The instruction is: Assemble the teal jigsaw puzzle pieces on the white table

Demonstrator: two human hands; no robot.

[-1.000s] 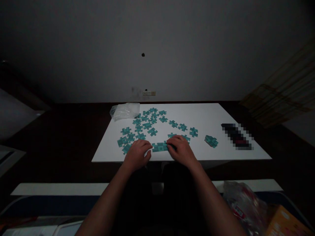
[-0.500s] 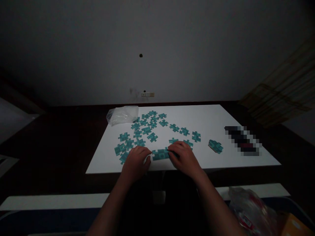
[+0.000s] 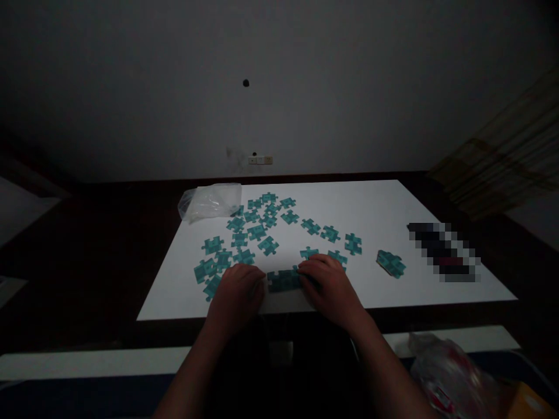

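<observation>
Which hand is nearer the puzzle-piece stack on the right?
Right. The right hand lies left of the stack; the left hand is farther left, past the joined pieces.

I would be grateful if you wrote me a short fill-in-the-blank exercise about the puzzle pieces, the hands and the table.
1. The joined strip lies ____ the left hand and the right hand.
2. The tabletop is ____ in colour.
3. A clear plastic bag lies at the tabletop's far ____ corner.
4. The small pile of puzzle pieces lies to the ____ of both hands.

Missing words: between; white; left; right.
</observation>
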